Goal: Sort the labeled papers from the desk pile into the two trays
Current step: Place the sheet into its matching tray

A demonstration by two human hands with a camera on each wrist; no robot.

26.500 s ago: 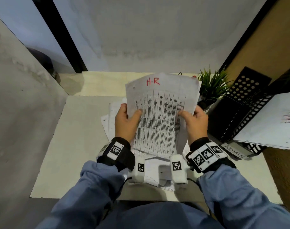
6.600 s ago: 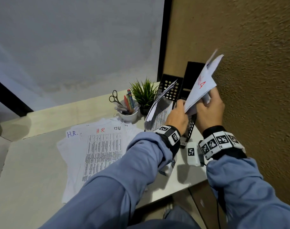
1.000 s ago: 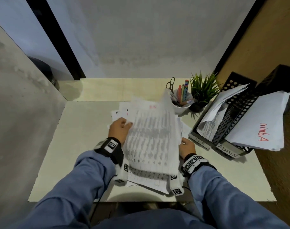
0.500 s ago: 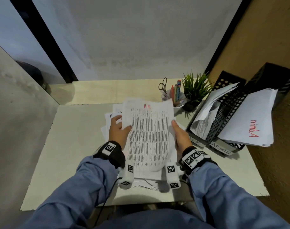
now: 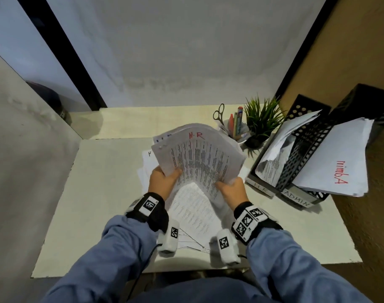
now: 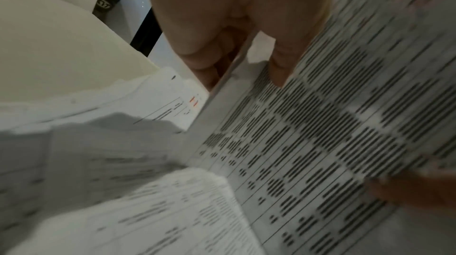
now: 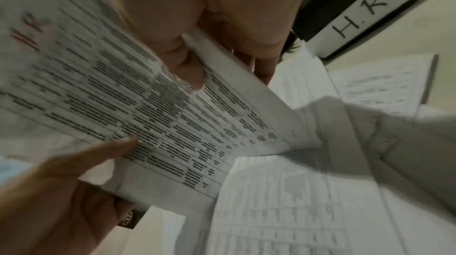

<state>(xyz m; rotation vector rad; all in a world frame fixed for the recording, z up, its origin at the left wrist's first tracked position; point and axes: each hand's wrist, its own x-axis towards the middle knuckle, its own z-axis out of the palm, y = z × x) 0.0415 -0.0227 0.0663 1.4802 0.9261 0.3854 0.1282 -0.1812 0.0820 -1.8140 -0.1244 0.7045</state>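
Both hands hold up a printed sheet marked "H.R" in red [image 5: 199, 158] above the desk pile [image 5: 193, 213]. My left hand [image 5: 164, 180] pinches its left edge, thumb [image 6: 283, 72] on the printed face. My right hand [image 5: 230, 186] pinches the lower right edge, thumb [image 7: 190, 72] on top. More sheets fan out behind the held one. To the right stand two black mesh trays: the one labelled H.R [image 5: 261, 189] holds curled papers, the one labelled ADMIN [image 5: 298, 200] holds a sheet marked "Admin" in red [image 5: 339, 171].
A white cup with scissors and pens [image 5: 232, 127] and a small green plant [image 5: 261, 121] stand at the back right of the desk [image 5: 103, 193]. A brown wall [image 5: 361, 51] runs along the right, behind the trays.
The sheet has risen from the pile and tilted to the right, bowing upward. My right hand has slid down to its lower right edge.
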